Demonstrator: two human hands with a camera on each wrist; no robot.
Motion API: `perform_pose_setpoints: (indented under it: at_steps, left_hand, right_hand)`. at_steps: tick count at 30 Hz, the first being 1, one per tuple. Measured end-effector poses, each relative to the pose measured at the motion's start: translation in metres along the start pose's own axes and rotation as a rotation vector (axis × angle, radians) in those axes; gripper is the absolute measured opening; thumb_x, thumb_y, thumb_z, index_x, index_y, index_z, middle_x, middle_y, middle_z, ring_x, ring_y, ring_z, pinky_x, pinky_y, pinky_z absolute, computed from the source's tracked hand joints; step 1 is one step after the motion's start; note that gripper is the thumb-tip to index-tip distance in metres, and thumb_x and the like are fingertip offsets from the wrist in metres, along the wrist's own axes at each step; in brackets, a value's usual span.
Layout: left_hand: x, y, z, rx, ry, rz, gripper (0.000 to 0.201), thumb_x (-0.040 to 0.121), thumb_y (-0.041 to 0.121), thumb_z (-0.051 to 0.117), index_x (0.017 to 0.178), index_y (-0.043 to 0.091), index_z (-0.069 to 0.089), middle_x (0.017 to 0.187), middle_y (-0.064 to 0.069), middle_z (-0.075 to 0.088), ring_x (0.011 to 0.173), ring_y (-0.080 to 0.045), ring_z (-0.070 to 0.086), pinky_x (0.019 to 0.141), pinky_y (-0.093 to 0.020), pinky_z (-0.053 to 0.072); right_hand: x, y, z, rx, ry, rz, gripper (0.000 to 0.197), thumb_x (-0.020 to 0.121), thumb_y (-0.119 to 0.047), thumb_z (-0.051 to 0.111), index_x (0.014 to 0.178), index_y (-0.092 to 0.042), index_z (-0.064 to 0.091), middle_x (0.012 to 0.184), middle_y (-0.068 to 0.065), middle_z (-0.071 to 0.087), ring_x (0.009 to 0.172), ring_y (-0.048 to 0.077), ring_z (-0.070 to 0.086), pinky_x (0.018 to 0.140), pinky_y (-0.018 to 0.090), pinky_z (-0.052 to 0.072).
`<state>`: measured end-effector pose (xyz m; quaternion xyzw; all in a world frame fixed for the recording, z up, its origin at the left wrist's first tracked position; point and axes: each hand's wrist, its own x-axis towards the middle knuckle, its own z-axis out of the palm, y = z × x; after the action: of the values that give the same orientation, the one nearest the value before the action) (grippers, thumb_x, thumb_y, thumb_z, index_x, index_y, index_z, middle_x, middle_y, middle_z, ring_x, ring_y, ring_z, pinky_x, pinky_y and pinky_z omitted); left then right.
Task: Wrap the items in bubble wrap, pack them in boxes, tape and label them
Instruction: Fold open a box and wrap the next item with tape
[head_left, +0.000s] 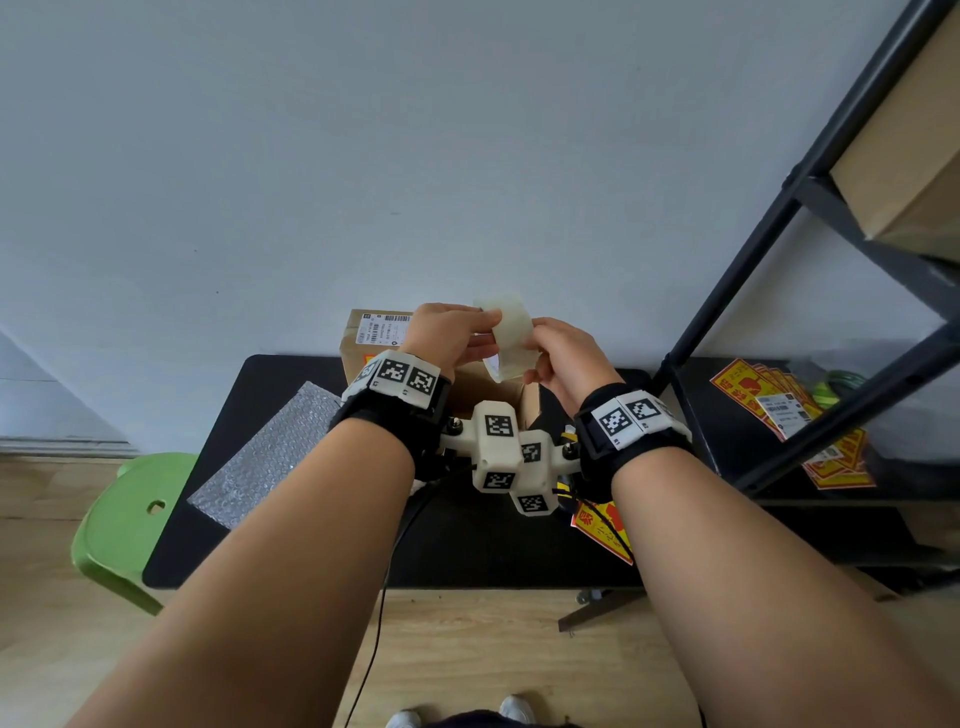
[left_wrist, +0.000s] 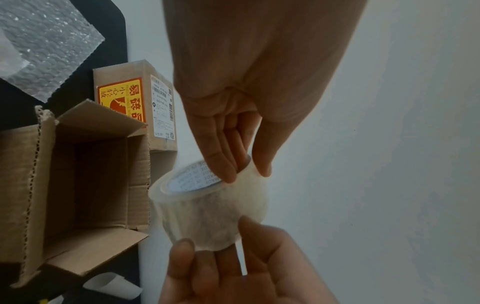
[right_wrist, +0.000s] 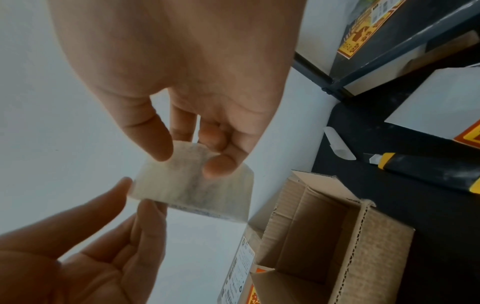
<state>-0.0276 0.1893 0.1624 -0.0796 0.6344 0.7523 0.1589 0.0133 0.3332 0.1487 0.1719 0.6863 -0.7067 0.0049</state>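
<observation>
So both hands were up on the clear tape roll (head_left: 506, 338): left hand (head_left: 449, 332) pinching its rim, right hand (head_left: 563, 353) gripping it, open box (left_wrist: 85, 185) right below.

Bare forearms, no sleeves. Left hand (head_left: 448, 332) and right hand (head_left: 563, 349) bare, no gloves, no rings seen. Broad black fabric strap round left wrist (head_left: 387, 415), white blocks with black square-pattern markers on top. Matching black strap with white marker blocks round right wrist (head_left: 631, 431). Off-white plastic camera housings with marker faces (head_left: 511, 457) between wrists, metal screws at arms. Thin black cable (head_left: 382, 597) hanging below. White shoe toes (head_left: 514, 709) at bottom edge.
</observation>
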Motion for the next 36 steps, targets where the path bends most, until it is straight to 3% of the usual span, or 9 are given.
perform_pose_setpoints:
  at_steps: [6, 12, 17, 20, 22, 25, 27, 30, 36]
  left_hand:
    - [0.0, 0.003, -0.001, 0.015, 0.013, 0.0, 0.032, 0.082, 0.007, 0.075, 0.108, -0.01, 0.064, 0.087, -0.017, 0.07, 0.067, -0.021, 0.07, 0.059, -0.023, 0.056]
    - [-0.002, 0.004, -0.002, -0.016, 0.006, -0.016, 0.028, 0.083, 0.007, 0.074, 0.104, -0.009, 0.066, 0.094, -0.019, 0.072, 0.072, -0.023, 0.071, 0.064, -0.025, 0.057]
    - [-0.004, 0.005, -0.001, -0.011, -0.007, -0.022, 0.028, 0.083, 0.008, 0.074, 0.105, -0.008, 0.066, 0.095, -0.019, 0.073, 0.075, -0.023, 0.073, 0.065, -0.025, 0.057]
    - [-0.005, 0.006, 0.0, -0.027, 0.008, -0.026, 0.024, 0.084, 0.007, 0.074, 0.102, -0.008, 0.066, 0.093, -0.017, 0.073, 0.072, -0.021, 0.072, 0.066, -0.025, 0.058]
    - [-0.006, 0.007, 0.0, -0.062, 0.014, -0.029, 0.021, 0.085, 0.007, 0.073, 0.099, -0.007, 0.066, 0.09, -0.015, 0.073, 0.069, -0.019, 0.072, 0.068, -0.026, 0.059]
    - [-0.007, 0.008, -0.001, -0.088, -0.001, -0.033, 0.019, 0.086, 0.009, 0.073, 0.098, -0.005, 0.067, 0.088, -0.014, 0.074, 0.071, -0.018, 0.072, 0.071, -0.026, 0.06]
    - [-0.01, 0.009, -0.001, -0.103, -0.013, -0.034, 0.016, 0.086, 0.01, 0.072, 0.094, -0.004, 0.068, 0.089, -0.014, 0.075, 0.076, -0.02, 0.073, 0.073, -0.027, 0.06]
    - [-0.013, 0.011, 0.0, -0.111, -0.026, -0.017, 0.017, 0.087, 0.009, 0.072, 0.094, -0.005, 0.068, 0.09, -0.016, 0.074, 0.077, -0.022, 0.073, 0.074, -0.028, 0.06]
    - [-0.015, 0.013, -0.001, -0.06, -0.024, -0.007, 0.018, 0.085, 0.01, 0.073, 0.093, -0.005, 0.068, 0.091, -0.017, 0.074, 0.077, -0.022, 0.073, 0.074, -0.028, 0.06]
  right_hand:
    - [-0.003, -0.001, 0.005, 0.049, 0.03, 0.006, 0.024, 0.087, -0.001, 0.047, 0.093, -0.007, 0.069, 0.065, 0.003, 0.048, 0.044, 0.01, 0.037, 0.052, 0.03, 0.043]
    - [-0.003, 0.001, 0.004, 0.037, 0.014, 0.003, 0.035, 0.084, 0.005, 0.046, 0.107, -0.005, 0.07, 0.078, 0.005, 0.06, 0.04, 0.005, 0.046, 0.056, 0.028, 0.045]
    - [-0.003, 0.002, 0.001, -0.01, 0.013, -0.007, 0.038, 0.083, 0.007, 0.047, 0.109, -0.006, 0.071, 0.091, 0.012, 0.065, 0.049, 0.008, 0.05, 0.056, 0.028, 0.046]
    - [-0.004, -0.002, -0.002, -0.046, 0.047, 0.049, 0.029, 0.082, -0.005, 0.051, 0.106, -0.005, 0.068, 0.085, 0.018, 0.054, 0.044, 0.015, 0.043, 0.053, 0.032, 0.043]
    - [-0.006, -0.004, -0.003, -0.091, 0.045, 0.11, 0.027, 0.084, -0.019, 0.055, 0.105, -0.005, 0.064, 0.093, 0.019, 0.056, 0.042, 0.018, 0.043, 0.051, 0.032, 0.042]
    - [-0.011, -0.006, -0.002, -0.071, -0.046, 0.156, 0.038, 0.088, -0.026, 0.052, 0.118, -0.005, 0.059, 0.11, 0.019, 0.065, 0.054, 0.022, 0.059, 0.045, 0.028, 0.04]
    - [-0.014, -0.009, 0.0, -0.02, -0.06, 0.155, 0.036, 0.092, -0.024, 0.049, 0.12, -0.003, 0.057, 0.104, 0.019, 0.066, 0.062, 0.025, 0.064, 0.047, 0.029, 0.043]
    - [-0.014, -0.016, 0.002, -0.014, -0.001, 0.147, 0.033, 0.092, -0.02, 0.05, 0.118, 0.0, 0.056, 0.09, 0.018, 0.063, 0.058, 0.025, 0.059, 0.05, 0.032, 0.047]
    - [-0.018, -0.019, 0.004, -0.045, 0.027, 0.125, 0.032, 0.089, -0.025, 0.055, 0.11, -0.001, 0.06, 0.08, 0.014, 0.062, 0.053, 0.022, 0.057, 0.048, 0.031, 0.045]
